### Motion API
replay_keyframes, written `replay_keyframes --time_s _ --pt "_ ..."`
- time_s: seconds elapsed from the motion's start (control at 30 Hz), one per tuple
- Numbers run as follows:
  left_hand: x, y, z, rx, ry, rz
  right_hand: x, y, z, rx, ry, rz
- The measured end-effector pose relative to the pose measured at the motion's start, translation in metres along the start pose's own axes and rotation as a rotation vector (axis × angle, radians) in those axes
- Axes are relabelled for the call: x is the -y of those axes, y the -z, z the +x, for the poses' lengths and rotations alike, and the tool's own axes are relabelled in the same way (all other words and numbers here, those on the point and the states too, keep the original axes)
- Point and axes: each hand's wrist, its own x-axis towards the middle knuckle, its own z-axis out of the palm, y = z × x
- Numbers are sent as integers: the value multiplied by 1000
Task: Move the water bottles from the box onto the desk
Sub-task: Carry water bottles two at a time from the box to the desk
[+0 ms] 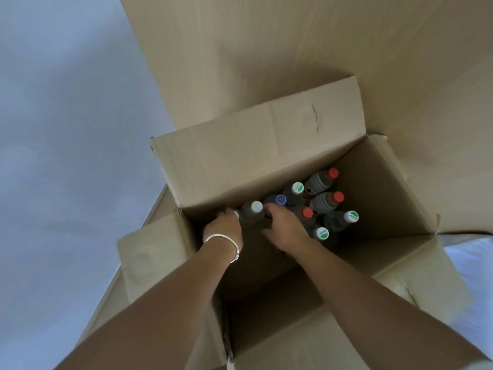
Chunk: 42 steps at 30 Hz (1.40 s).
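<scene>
Head view: both hands reach down into the open cardboard box. The white-capped bottle stands between them at the box's left wall; the left hand and right hand seem to clasp its sides, fingers partly hidden. Other bottles stand just right of it.

Your one view, from the head

You look steeply down, close over the open box, your forearms reaching in from the bottom edge.

Both hands, left and right, low, fingers curled, forearms outstretched.
</scene>
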Motion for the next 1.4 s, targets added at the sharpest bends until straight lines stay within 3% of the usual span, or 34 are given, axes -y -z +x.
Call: replay_keyframes --time_s 0.2,0.4,0.57,0.67,0.8,0.97,1.17,1.4 --pt "1 -17 31 -27 60 -88 -16 -16 57 -6 128 -30" --pt "12 -53 63 -201 165 -328 -26 -31 87 50 193 -28" --pt "13 -79 74 -57 178 -338 -33 -37 95 74 208 -53" --pt "9 -83 76 -89 173 -399 -38 -37 96 48 235 -97" --pt "6 -71 73 -111 132 -424 -41 -31 96 44 285 -100" --pt "1 -44 54 17 103 -375 -42 -12 83 13 405 -74" --pt "1 -6 8 58 -4 -569 -39 52 38 60 339 344" --pt "-43 61 -49 109 -212 -1014 -30 117 -17 -138 215 784"
